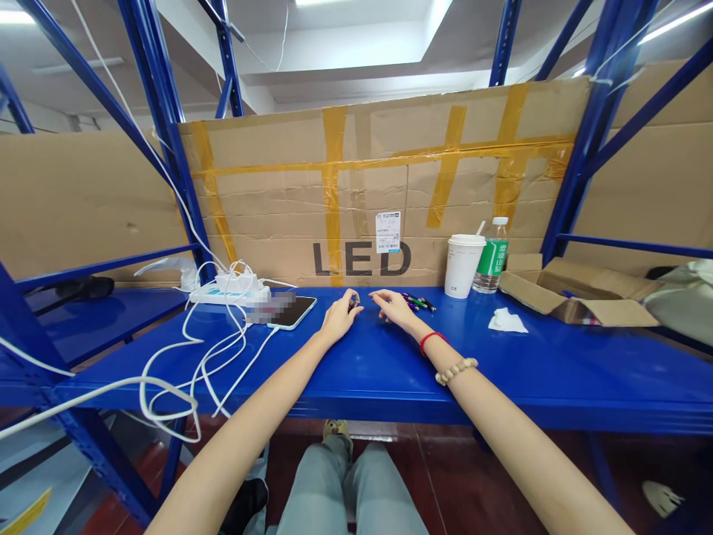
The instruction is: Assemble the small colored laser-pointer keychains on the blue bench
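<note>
Both my arms reach forward over a blue metal shelf (356,364). My left hand (339,316) rests on the shelf with its fingers curled around a small dark object (354,302) that I cannot make out. My right hand (393,306) lies a few centimetres to the right, fingers bent and pointing toward the left hand, with nothing visible in it. A red string and a bead bracelet (455,370) sit on my right wrist. Several pens (419,302) lie just behind my right hand.
A phone (290,312) lies left of my hands beside a white power strip (228,290) with tangled white cables (189,371). A white paper cup (462,265), a green-labelled bottle (492,256), a crumpled tissue (506,321) and an open cardboard box (579,293) stand at right. A taped cardboard sheet (379,186) closes the back.
</note>
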`<state>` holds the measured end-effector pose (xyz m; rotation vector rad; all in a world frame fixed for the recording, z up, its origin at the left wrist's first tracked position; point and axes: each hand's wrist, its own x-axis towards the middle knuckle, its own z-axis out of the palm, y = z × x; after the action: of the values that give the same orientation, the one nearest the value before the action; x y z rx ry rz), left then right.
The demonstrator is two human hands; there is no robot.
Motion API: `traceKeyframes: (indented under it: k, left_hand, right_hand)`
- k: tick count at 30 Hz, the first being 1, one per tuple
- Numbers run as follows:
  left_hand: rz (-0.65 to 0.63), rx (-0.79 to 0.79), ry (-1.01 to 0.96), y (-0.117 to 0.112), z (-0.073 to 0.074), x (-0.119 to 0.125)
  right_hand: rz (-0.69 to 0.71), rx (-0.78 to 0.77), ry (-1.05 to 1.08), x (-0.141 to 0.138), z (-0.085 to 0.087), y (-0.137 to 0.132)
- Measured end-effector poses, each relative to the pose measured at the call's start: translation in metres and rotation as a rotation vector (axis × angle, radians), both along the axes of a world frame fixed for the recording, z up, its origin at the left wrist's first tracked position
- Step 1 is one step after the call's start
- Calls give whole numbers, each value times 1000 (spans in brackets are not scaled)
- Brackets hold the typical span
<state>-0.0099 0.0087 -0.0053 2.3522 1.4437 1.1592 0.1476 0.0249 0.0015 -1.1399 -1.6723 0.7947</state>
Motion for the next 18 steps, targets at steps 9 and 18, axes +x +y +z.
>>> traceKeyframes:
  k: [9, 18]
  left_hand:
    - [8, 9, 7, 0, 1, 1]
    - [-33, 25, 22, 6, -3, 1]
  right_hand:
    - [86, 21, -68, 2, -8, 11]
    - [70, 57, -132, 5, -9, 12]
